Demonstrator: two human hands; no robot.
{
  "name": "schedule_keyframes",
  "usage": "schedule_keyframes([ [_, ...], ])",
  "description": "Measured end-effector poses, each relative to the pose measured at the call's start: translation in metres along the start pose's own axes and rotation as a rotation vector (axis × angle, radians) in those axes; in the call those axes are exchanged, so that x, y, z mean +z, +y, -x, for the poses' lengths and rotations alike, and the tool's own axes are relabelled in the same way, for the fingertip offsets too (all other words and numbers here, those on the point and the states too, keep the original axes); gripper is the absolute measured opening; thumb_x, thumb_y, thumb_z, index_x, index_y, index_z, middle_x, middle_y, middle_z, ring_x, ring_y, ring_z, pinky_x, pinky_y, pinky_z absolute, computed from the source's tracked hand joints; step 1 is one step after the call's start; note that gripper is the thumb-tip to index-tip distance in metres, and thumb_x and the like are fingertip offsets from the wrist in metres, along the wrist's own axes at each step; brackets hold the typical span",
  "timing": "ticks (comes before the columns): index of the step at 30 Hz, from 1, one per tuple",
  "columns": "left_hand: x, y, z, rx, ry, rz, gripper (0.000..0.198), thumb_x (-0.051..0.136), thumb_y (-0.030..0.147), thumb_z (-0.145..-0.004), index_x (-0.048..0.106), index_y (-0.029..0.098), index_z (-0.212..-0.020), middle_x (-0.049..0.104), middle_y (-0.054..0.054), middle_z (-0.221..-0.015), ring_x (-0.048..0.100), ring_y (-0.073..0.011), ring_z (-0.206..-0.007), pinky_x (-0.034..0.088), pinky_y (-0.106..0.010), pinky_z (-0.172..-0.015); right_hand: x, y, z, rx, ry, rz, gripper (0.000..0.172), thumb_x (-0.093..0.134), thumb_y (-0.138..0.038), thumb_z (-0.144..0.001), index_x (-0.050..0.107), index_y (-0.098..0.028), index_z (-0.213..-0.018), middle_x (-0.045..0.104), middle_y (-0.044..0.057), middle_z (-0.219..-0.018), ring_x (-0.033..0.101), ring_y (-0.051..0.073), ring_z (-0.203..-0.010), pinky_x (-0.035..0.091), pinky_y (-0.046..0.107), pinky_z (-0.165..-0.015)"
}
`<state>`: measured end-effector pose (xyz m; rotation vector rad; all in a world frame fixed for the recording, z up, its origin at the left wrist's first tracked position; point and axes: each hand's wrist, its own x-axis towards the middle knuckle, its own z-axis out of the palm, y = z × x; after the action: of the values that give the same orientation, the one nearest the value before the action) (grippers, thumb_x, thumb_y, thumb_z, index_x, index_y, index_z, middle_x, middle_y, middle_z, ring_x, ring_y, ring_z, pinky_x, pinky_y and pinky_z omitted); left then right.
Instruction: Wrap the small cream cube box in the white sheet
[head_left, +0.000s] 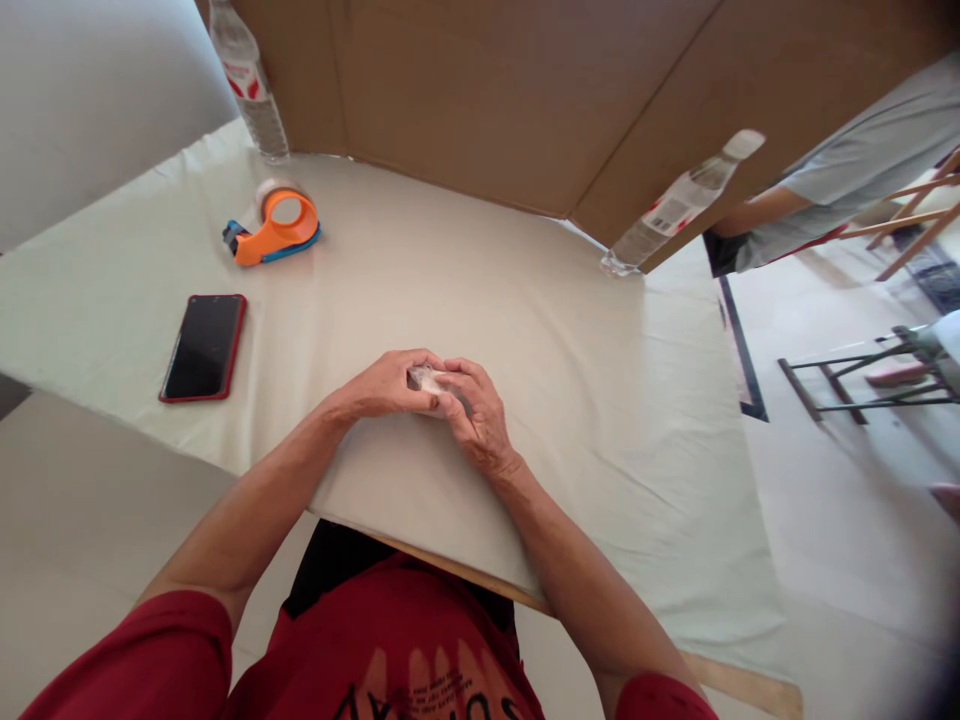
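Close to the table's front edge, my left hand and my right hand are cupped around a small whitish, partly see-through object. Fingers of both hands wrap it from either side, and their tips nearly meet. Most of the object is covered by the fingers, so its full shape cannot be made out. Both hands rest low over the pale cloth.
An orange tape dispenser and a phone with a red case lie at the left. Bottles stand at back left and right against a cardboard panel. A person's arm shows beyond.
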<state>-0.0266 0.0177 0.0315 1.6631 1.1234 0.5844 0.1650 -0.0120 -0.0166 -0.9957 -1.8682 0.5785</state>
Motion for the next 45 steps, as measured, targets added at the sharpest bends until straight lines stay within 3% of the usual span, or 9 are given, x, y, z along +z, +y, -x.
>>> schedule_keyframes([
  [5,-0.001,-0.001,0.000,0.000,-0.018,-0.025,0.044,0.070,0.034,-0.071,0.069,0.019,-0.112,0.066,0.000,-0.089,0.055,-0.0151,-0.075,0.041,-0.025,-0.066,-0.004,-0.002,0.001,0.038,0.025,-0.007,0.032,0.049,-0.040,-0.100,0.064,-0.026,-0.125,0.064,0.012,-0.126,0.060,0.025,-0.122,0.051,0.047,-0.105],
  [11,-0.001,-0.002,-0.001,0.016,-0.025,-0.023,0.039,0.069,0.035,-0.071,0.070,0.019,-0.107,0.066,-0.001,-0.090,0.055,-0.0155,-0.077,0.042,-0.025,-0.067,-0.002,0.002,-0.002,0.003,-0.026,0.072,0.025,0.053,-0.041,-0.098,0.072,-0.027,-0.107,0.065,0.010,-0.125,0.063,0.025,-0.119,0.050,0.047,-0.105],
  [14,0.000,-0.001,0.000,0.017,-0.020,-0.012,0.038,0.069,0.034,-0.071,0.070,0.019,-0.106,0.066,0.000,-0.090,0.055,-0.0149,-0.077,0.042,-0.025,-0.068,-0.001,0.002,-0.003,0.008,-0.016,0.015,0.024,0.052,-0.040,-0.099,0.071,-0.025,-0.105,0.066,0.011,-0.123,0.063,0.024,-0.119,0.051,0.047,-0.104],
  [19,-0.001,-0.001,0.000,-0.018,-0.003,-0.012,0.042,0.071,0.031,-0.068,0.069,0.019,-0.108,0.064,0.001,-0.085,0.055,-0.0147,-0.073,0.041,-0.024,-0.064,-0.008,0.002,-0.002,0.102,0.031,-0.099,0.037,0.058,-0.045,-0.094,0.061,-0.025,-0.125,0.064,0.012,-0.127,0.064,0.025,-0.115,0.053,0.045,-0.097],
  [23,-0.002,-0.002,-0.001,-0.038,0.006,-0.017,0.043,0.070,0.032,-0.068,0.069,0.018,-0.109,0.064,0.001,-0.085,0.056,-0.0155,-0.074,0.043,-0.025,-0.066,-0.015,0.005,-0.003,0.158,0.050,-0.155,0.032,0.058,-0.047,-0.094,0.064,-0.025,-0.117,0.065,0.011,-0.129,0.062,0.026,-0.119,0.054,0.042,-0.092],
  [29,-0.003,-0.004,-0.001,-0.051,0.018,0.040,0.082,0.076,0.040,-0.069,0.049,0.019,-0.144,0.064,-0.007,-0.119,0.062,-0.0197,-0.094,0.050,-0.028,-0.080,-0.015,0.007,-0.008,0.218,0.040,-0.164,0.022,0.060,-0.040,-0.093,0.067,-0.025,-0.109,0.071,0.008,-0.119,0.065,0.023,-0.112,0.055,0.038,-0.090],
  [33,-0.004,-0.005,0.000,-0.041,0.013,0.069,0.088,0.076,0.040,-0.070,0.043,0.017,-0.149,0.059,-0.011,-0.132,0.061,-0.0219,-0.103,0.050,-0.030,-0.087,-0.017,0.005,-0.010,0.280,0.023,-0.183,0.026,0.062,-0.038,-0.091,0.066,-0.024,-0.112,0.072,0.008,-0.116,0.068,0.021,-0.104,0.055,0.037,-0.088],
  [42,-0.006,-0.003,0.002,0.015,0.007,-0.017,0.084,0.073,0.035,-0.073,0.043,0.019,-0.150,0.063,-0.008,-0.122,0.059,-0.0189,-0.092,0.049,-0.028,-0.078,-0.032,-0.004,-0.039,0.352,-0.243,-0.068,0.033,0.065,-0.030,-0.083,0.068,-0.023,-0.116,0.073,0.007,-0.118,0.067,0.024,-0.106,0.054,0.039,-0.086],
  [45,-0.006,-0.004,0.001,0.036,0.010,-0.034,0.084,0.072,0.034,-0.073,0.043,0.019,-0.150,0.063,-0.008,-0.120,0.058,-0.0184,-0.089,0.049,-0.029,-0.077,-0.035,-0.009,-0.052,0.332,-0.343,0.001,0.027,0.064,-0.027,-0.080,0.071,-0.023,-0.106,0.075,0.005,-0.110,0.068,0.024,-0.101,0.052,0.037,-0.083],
])
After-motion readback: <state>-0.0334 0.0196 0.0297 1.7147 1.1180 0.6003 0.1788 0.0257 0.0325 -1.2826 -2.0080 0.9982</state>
